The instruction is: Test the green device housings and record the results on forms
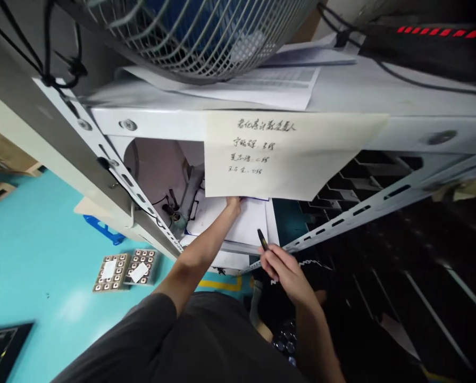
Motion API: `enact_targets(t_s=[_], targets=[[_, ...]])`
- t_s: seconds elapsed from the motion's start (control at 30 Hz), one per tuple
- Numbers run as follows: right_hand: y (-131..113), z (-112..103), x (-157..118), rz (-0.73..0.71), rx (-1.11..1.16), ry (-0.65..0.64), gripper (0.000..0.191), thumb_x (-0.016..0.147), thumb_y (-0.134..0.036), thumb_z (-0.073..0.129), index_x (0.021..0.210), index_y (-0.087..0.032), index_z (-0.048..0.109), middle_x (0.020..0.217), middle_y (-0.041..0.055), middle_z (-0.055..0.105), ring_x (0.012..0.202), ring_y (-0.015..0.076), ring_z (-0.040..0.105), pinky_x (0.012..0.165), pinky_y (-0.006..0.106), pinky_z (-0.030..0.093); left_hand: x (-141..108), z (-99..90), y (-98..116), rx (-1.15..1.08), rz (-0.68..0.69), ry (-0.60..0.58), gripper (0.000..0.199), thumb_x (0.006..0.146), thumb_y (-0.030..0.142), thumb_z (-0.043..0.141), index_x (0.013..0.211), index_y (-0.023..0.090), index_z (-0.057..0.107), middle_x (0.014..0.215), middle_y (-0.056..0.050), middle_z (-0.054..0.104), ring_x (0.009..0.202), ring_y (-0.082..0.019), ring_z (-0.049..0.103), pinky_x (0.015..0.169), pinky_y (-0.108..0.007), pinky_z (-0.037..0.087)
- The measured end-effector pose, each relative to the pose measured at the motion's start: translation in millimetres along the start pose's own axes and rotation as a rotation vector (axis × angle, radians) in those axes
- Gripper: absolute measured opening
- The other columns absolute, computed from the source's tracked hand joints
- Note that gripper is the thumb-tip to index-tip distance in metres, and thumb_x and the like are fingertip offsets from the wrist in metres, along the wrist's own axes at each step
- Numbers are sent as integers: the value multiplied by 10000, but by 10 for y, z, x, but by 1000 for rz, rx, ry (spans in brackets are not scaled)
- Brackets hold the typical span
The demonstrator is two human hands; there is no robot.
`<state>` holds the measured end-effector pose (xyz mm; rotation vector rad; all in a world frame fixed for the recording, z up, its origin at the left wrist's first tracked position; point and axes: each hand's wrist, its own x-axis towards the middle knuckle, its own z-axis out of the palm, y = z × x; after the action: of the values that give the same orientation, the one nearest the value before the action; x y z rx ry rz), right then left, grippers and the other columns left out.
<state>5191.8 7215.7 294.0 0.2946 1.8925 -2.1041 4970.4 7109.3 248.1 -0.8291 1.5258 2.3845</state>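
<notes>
My right hand [281, 266] is closed around a dark pen [263, 240], whose upper end points up and to the left, in front of the shelf edge. My left hand [233, 205] reaches into the shelf opening and rests on white papers [248, 226]; its fingers are mostly hidden behind a hanging sheet, so their grip is unclear. That cream sheet [261, 170] with handwriting hangs from the shelf's upper edge. Under the papers, the dark edge of a clipboard or folder [193, 214] shows at the left.
A large wire-cage fan [206, 37] stands on printed sheets [261, 88] on the upper shelf. Slotted metal posts [138, 198] frame the opening. Two trays of small parts [112, 271] lie on the turquoise floor at the left. Black racks [413, 282] stand at the right.
</notes>
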Motion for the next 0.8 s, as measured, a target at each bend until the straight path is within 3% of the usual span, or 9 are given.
enact_targets(t_s=[0.1, 0.17, 0.27, 0.4, 0.53, 0.67, 0.73, 0.8], targets=[[-29, 144, 293, -46, 83, 15, 414, 906, -585, 592, 1087, -214, 631, 798, 15, 621, 590, 112, 510, 502, 253, 396, -347, -381, 109, 9, -49, -102, 389, 895, 451, 614, 1095, 123, 677, 1196, -188, 693, 1015, -234, 680, 835, -327, 538], [-33, 215, 420, -10, 133, -35, 457, 887, -600, 607, 1111, -202, 619, 841, 34, 664, 590, 115, 551, 505, 255, 425, -652, -705, 201, 66, 2, -229, 406, 882, 467, 646, 1129, 148, 690, 1277, -173, 676, 1098, -259, 667, 851, -352, 546], [-27, 359, 524, 57, 135, -170, 501, 852, -618, 645, 1091, -178, 621, 862, 55, 700, 585, 117, 590, 514, 254, 454, -1053, -1086, 304, 219, 107, -378, 497, 817, 570, 720, 1056, 136, 754, 1129, -164, 739, 1078, -264, 669, 862, -346, 537], [22, 590, 569, 74, 49, -332, 522, 828, -632, 665, 1063, -167, 633, 873, 64, 720, 591, 124, 625, 533, 262, 493, -1294, -1347, 351, 270, 176, -299, 473, 708, 553, 829, 904, 125, 779, 872, -114, 771, 760, -172, 667, 768, -294, 510], [58, 686, 521, 95, -47, -397, 540, 834, -676, 622, 1003, -163, 631, 861, 73, 730, 612, 146, 671, 579, 288, 547, -1454, -1461, 272, 235, 234, -173, 434, 714, 532, 834, 880, 135, 780, 819, -102, 774, 704, -181, 676, 723, -304, 518], [44, 597, 376, 113, -148, -426, 582, 856, -738, 547, 967, -172, 632, 856, 82, 738, 722, 199, 737, 697, 339, 611, -1632, -1453, 146, 241, 321, -93, 318, 784, 470, 801, 832, 156, 786, 817, -92, 781, 789, -201, 717, 802, -309, 543], [67, 506, 285, 112, -184, -423, 578, 879, -738, 515, 972, -179, 631, 883, 92, 747, 779, 218, 754, 773, 371, 627, -1647, -1455, 181, 208, 351, -61, 307, 787, 461, 805, 832, 158, 788, 813, -86, 782, 799, -194, 723, 822, -306, 548], [120, 402, 203, 125, -235, -410, 554, 900, -723, 498, 935, -186, 628, 909, 107, 757, 809, 233, 761, 810, 395, 632, -1616, -1474, 302, 112, 454, 59, 324, 750, 476, 837, 825, 166, 781, 776, -59, 773, 762, -168, 715, 789, -284, 549]])
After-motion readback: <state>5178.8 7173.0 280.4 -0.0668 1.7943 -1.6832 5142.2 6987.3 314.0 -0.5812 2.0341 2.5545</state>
